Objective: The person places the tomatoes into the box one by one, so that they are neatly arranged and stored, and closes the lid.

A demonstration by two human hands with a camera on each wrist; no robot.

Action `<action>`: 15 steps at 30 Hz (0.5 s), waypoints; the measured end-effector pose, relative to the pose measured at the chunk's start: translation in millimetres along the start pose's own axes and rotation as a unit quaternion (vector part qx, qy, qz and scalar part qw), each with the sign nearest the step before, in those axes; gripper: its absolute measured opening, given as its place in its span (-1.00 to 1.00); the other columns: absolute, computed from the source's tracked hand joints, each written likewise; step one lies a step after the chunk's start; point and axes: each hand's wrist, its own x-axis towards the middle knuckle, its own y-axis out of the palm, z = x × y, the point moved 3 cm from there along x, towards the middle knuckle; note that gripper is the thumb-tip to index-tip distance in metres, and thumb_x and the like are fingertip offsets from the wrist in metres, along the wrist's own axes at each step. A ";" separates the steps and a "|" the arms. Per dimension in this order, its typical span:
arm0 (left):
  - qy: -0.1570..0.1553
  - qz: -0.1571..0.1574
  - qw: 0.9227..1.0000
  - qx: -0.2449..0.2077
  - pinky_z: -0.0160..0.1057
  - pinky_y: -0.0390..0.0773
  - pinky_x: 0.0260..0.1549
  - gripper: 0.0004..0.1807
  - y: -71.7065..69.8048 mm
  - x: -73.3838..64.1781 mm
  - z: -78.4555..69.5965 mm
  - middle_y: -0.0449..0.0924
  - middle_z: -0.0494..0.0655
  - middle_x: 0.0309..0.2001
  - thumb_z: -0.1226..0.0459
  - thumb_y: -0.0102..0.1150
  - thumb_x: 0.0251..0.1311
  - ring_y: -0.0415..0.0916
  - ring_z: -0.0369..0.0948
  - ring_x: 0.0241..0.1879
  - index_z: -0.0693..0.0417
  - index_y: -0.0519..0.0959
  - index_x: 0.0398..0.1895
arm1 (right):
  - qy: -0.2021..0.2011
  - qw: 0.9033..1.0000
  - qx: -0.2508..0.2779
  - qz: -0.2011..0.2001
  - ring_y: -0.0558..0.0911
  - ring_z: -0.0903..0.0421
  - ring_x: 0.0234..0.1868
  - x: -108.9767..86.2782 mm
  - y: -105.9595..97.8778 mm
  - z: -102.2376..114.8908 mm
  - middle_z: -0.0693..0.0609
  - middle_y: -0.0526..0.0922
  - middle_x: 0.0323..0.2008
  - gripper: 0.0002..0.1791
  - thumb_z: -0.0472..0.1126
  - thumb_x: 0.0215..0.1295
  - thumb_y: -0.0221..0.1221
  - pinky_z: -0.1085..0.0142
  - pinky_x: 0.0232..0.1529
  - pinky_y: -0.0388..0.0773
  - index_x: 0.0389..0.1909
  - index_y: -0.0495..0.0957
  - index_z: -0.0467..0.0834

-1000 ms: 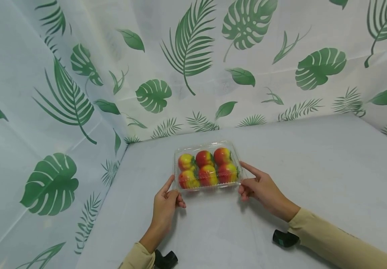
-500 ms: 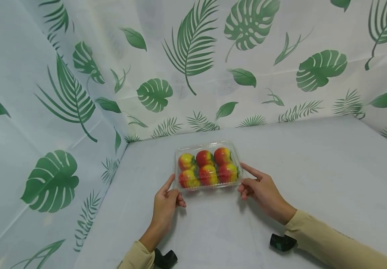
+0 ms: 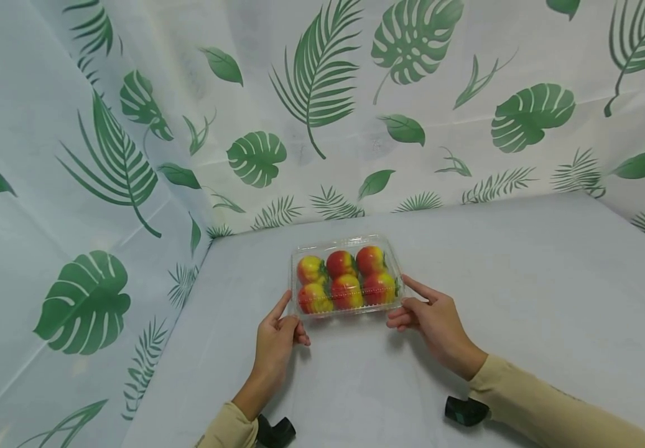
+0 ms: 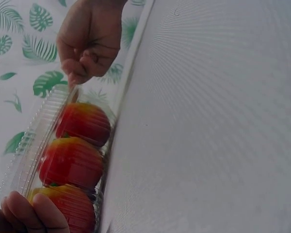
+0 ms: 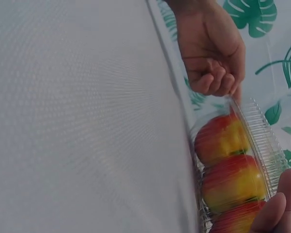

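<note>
A clear plastic clamshell box (image 3: 336,241), its lid down, sits on the white tabletop with several round red-and-yellow fruits (image 3: 347,292) inside, in two rows. Bits of green show on the fruits. My left hand (image 3: 273,348) holds the box's near left corner, index finger along the side and thumb at the front. At the near right corner my right hand (image 3: 436,320) holds it likewise between index finger and thumb. The left wrist view shows my left fingertips (image 4: 29,213) close to the box, and the right wrist view shows the right fingertips (image 5: 279,206) beside its ridged edge.
Behind and to the left hang white curtains (image 3: 328,180) printed with green leaves, meeting the table (image 3: 524,261) at its back edge. A black wrist device (image 3: 466,411) is under the right sleeve, another (image 3: 276,432) under the left.
My right wrist and sleeve have shifted slightly left, and the right hand's lower fingers now reach farther left in front of the box. The box and left hand look unchanged.
</note>
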 end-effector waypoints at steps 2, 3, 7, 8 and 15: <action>0.000 0.000 1.000 0.001 -0.38 0.68 -0.44 -0.32 0.0 -0.4 0.0 0.53 -0.13 -0.54 0.53 -0.10 0.47 0.52 -0.34 -0.62 0.32 0.18 0.66 | -0.010 1.000 -0.002 -0.001 0.81 0.12 -0.44 -0.4 0.4 -0.9 -0.09 0.82 -0.39 -0.35 -0.43 0.64 -0.05 0.32 -0.27 0.76 0.67 0.08 -0.37; 0.000 0.000 1.000 0.002 -0.38 0.68 -0.44 -0.32 0.1 -0.7 -0.1 0.53 -0.13 -0.54 0.53 -0.10 0.47 0.52 -0.33 -0.62 0.32 0.18 0.66 | -0.014 1.000 -0.003 -0.002 0.82 0.12 -0.43 -0.4 0.4 -1.1 -0.10 0.82 -0.38 -0.35 -0.43 0.64 -0.05 0.32 -0.27 0.75 0.67 0.09 -0.37; -0.002 0.000 1.000 0.004 -0.38 0.68 -0.44 -0.31 0.6 -0.5 0.0 0.53 -0.12 -0.53 0.53 -0.10 0.47 0.53 -0.33 -0.61 0.31 0.19 0.66 | -0.021 1.000 -0.007 0.001 0.82 0.11 -0.41 0.0 -0.8 -0.9 -0.12 0.82 -0.35 -0.35 -0.42 0.64 -0.06 0.32 -0.30 0.73 0.66 0.09 -0.37; -0.003 0.000 1.000 0.005 -0.37 0.69 -0.44 -0.32 0.7 -0.4 -0.1 0.53 -0.12 -0.53 0.53 -0.10 0.47 0.53 -0.32 -0.61 0.31 0.19 0.66 | -0.020 1.000 -0.007 0.005 0.82 0.11 -0.41 0.2 -1.2 -0.8 -0.12 0.82 -0.35 -0.35 -0.41 0.64 -0.06 0.32 -0.30 0.73 0.67 0.08 -0.37; -0.007 -0.003 1.000 0.007 -0.35 0.70 -0.41 -0.32 -0.4 0.3 0.5 0.54 -0.11 -0.53 0.52 -0.10 0.48 0.54 -0.31 -0.60 0.28 0.20 0.66 | 0.001 1.000 -0.018 0.012 0.67 0.16 -0.59 2.7 -7.1 -0.9 -0.03 0.79 -0.41 -0.41 -0.26 0.73 -0.06 0.38 -0.48 0.62 0.67 0.18 -0.29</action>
